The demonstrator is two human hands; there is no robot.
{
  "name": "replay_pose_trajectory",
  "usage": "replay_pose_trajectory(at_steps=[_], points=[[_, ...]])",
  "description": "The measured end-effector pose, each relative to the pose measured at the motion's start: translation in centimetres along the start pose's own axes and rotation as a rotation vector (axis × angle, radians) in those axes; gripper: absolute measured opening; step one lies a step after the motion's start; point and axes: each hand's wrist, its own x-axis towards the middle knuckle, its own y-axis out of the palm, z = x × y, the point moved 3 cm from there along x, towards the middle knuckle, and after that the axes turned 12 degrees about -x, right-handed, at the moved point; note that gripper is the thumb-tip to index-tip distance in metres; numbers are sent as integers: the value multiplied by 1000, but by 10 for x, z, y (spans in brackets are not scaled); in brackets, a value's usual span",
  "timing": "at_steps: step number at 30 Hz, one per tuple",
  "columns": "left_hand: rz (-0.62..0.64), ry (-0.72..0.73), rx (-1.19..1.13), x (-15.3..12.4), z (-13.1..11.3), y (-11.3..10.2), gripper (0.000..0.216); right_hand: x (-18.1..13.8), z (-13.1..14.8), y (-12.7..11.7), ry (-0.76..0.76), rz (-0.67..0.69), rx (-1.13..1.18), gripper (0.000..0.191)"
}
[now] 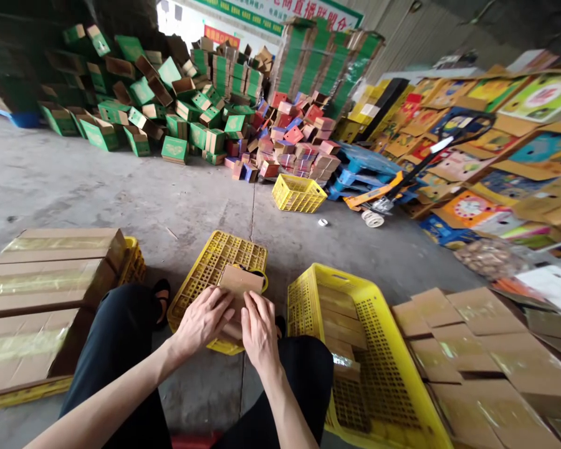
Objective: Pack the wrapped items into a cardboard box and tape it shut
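Observation:
A small brown cardboard box [241, 280] rests on an upturned yellow plastic crate [224, 246] between my knees. My left hand [208, 317] lies over the near left part of the box, its fingers curved onto the cardboard. On the right side my right hand [260, 324] grips the box with bent fingers. The two hands face each other, their fingertips a little apart, and they hide much of the near end. Beside the far right corner of the box, a yellow-rimmed ring [263, 278], partly covered, looks like a tape roll.
An open yellow crate [313, 277] to my right holds several small cartons [341, 318]. Taped cartons [479, 349] are stacked farther right, and long taped cartons [51, 274] at left. Ahead stand another yellow crate [299, 193], a pallet jack [393, 187] and a heap of green boxes [172, 148].

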Motion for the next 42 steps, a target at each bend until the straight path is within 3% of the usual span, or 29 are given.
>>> replay_pose_trajectory(at_steps=[8,12,20,27,33,38,42], points=[[65,64,-53,24,-4,25,51,-22,-9,3,-22,-56,119,53],[75,66,-35,23,1,29,49,-38,-6,8,-25,-34,76,62],[64,54,-42,20,2,29,49,-60,6,0,60,-88,88,55],[128,98,6,20,3,23,46,-41,-6,-1,49,-115,119,47],[163,158,-22,18,9,22,71,-20,-18,11,92,-139,169,43],[215,170,-7,19,11,24,85,-7,-35,28,199,-111,302,45],[245,144,17,20,5,24,88,-12,-45,45,419,-42,560,53]])
